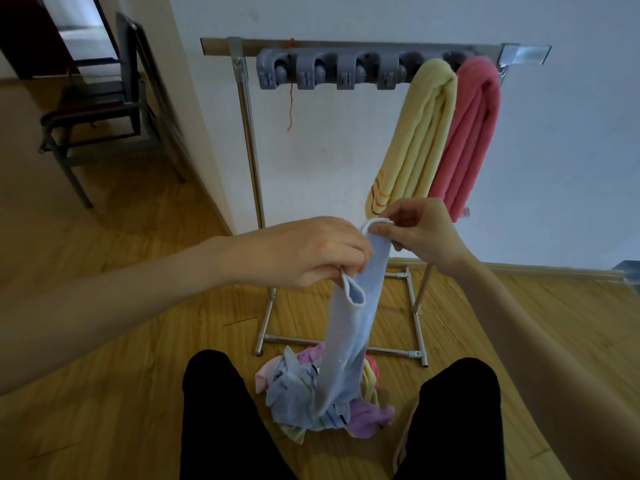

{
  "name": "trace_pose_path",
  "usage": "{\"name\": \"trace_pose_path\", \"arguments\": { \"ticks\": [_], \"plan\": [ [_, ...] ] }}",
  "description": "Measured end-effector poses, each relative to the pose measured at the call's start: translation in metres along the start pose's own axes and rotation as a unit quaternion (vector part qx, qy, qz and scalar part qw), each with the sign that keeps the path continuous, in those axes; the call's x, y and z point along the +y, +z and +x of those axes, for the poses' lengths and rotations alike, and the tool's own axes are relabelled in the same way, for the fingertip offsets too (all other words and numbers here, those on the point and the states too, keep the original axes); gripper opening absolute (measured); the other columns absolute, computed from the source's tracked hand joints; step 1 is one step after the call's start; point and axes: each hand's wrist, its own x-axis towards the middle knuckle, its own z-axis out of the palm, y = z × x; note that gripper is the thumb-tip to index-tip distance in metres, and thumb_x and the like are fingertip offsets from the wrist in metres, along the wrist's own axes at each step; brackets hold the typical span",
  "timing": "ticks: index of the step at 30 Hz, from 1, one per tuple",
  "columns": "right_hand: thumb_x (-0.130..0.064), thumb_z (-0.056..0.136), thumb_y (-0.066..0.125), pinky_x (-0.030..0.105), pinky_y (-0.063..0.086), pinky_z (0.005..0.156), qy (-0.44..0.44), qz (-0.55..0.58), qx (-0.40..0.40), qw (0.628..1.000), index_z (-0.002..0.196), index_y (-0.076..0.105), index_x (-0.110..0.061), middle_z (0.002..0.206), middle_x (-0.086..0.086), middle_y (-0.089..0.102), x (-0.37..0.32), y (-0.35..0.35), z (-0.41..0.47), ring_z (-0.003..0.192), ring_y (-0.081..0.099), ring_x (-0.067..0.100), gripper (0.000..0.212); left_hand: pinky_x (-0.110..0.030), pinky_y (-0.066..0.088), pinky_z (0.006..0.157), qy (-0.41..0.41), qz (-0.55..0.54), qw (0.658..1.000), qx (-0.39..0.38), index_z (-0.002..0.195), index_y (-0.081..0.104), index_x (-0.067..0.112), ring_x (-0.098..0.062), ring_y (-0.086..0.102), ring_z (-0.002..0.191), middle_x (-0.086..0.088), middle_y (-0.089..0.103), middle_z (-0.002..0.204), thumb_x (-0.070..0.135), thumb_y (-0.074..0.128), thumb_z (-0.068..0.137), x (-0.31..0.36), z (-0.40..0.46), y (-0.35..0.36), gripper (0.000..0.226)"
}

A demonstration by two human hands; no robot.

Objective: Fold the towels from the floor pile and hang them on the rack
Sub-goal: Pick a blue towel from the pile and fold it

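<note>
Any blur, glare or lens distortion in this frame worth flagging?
Head view: dim, even light; wide-angle bending bows the rack bar and stretches both forearms; blue towel and both hands, left, right, reasonably sharp; faint glare on the bar's right bracket.

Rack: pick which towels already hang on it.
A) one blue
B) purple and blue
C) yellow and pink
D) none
C: a yellow towel and a pink towel hang side by side at the right end of the rack; the blue towel is in both hands.
</note>
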Motion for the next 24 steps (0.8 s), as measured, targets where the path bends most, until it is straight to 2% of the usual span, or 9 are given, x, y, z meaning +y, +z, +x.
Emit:
{"name": "trace_pose_path", "arguments": {
  "ticks": [2,4,9,12,15,18,21,24],
  "plan": [
    [-0.01,0.077,0.077,0.018,0.043,0.044,0.002,-0.002,0.011,1.0,0.082,0.069,0.002,0.057,0.006,0.063,-0.003,-0.001,0.0,0.043,0.054,0.013,0.015,-0.039,0.04,0.091,-0.015,0.031,0.999,0.001,0.082,0.059,0.01,-0.022,0.059,0.073,-0.003,0.063,0.077,0.025,0.038,0.094,-0.002,0.002,0.0,0.029],
    [-0.011,0.077,0.077,0.021,0.046,0.045,0.005,0.011,0.018,1.0,0.081,0.068,0.002,0.057,0.012,0.064,-0.007,-0.002,0.0,0.044,0.056,0.016,0.016,-0.034,0.037,0.087,-0.041,0.076,0.996,0.037,0.082,0.058,0.013,-0.019,0.056,0.067,0.001,0.061,0.073,0.03,0.036,0.094,-0.007,0.002,0.0,0.03],
    [-0.005,0.083,0.07,0.023,0.054,0.054,0.015,0.07,-0.019,0.997,0.093,0.066,0.009,0.068,0.023,0.067,-0.023,-0.006,0.001,0.054,0.065,0.021,0.018,-0.029,0.035,0.081,-0.141,0.081,0.979,0.125,0.091,0.061,0.016,-0.015,0.055,0.072,0.002,0.064,0.079,0.037,0.035,0.094,-0.024,0.005,-0.001,0.034],
    [-0.001,0.087,0.063,0.023,0.055,0.059,0.008,0.088,-0.052,0.995,0.099,0.065,0.01,0.079,0.027,0.068,-0.034,-0.007,0.001,0.06,0.068,0.02,0.017,-0.033,0.035,0.082,-0.165,0.067,0.972,0.152,0.097,0.062,0.018,-0.015,0.057,0.077,0.003,0.067,0.085,0.041,0.035,0.095,-0.029,0.009,-0.002,0.036],
    [-0.002,0.087,0.063,0.022,0.054,0.057,-0.009,0.073,-0.025,0.997,0.096,0.067,0.007,0.075,0.023,0.068,-0.039,-0.004,0.004,0.055,0.065,0.016,0.013,-0.038,0.038,0.079,-0.169,0.061,0.966,0.187,0.096,0.064,0.016,-0.016,0.059,0.077,0.001,0.068,0.085,0.043,0.034,0.095,-0.029,0.012,-0.001,0.04],
    [0.0,0.087,0.063,0.018,0.05,0.053,-0.03,0.055,-0.002,0.998,0.093,0.068,0.003,0.065,0.012,0.066,-0.041,0.0,0.005,0.05,0.06,0.01,0.008,-0.039,0.044,0.074,-0.177,0.066,0.957,0.219,0.094,0.065,0.016,-0.015,0.059,0.073,0.001,0.069,0.083,0.042,0.038,0.095,-0.029,0.012,0.002,0.037],
    [0.001,0.088,0.061,0.018,0.05,0.056,-0.037,0.068,-0.005,0.997,0.098,0.068,0.004,0.069,0.012,0.067,-0.041,0.004,0.004,0.055,0.062,0.009,0.012,-0.033,0.045,0.07,-0.187,0.076,0.948,0.247,0.091,0.065,0.016,-0.01,0.054,0.063,0.004,0.066,0.075,0.043,0.045,0.095,-0.031,0.013,0.005,0.034],
    [0.003,0.089,0.058,0.018,0.05,0.061,-0.024,0.108,-0.018,0.994,0.103,0.066,0.007,0.076,0.016,0.068,-0.042,0.004,0.002,0.062,0.064,0.012,0.016,-0.027,0.04,0.07,-0.198,0.073,0.939,0.272,0.087,0.065,0.016,-0.003,0.043,0.058,0.012,0.055,0.068,0.037,0.053,0.093,-0.031,0.014,0.008,0.025]
  ]
}}
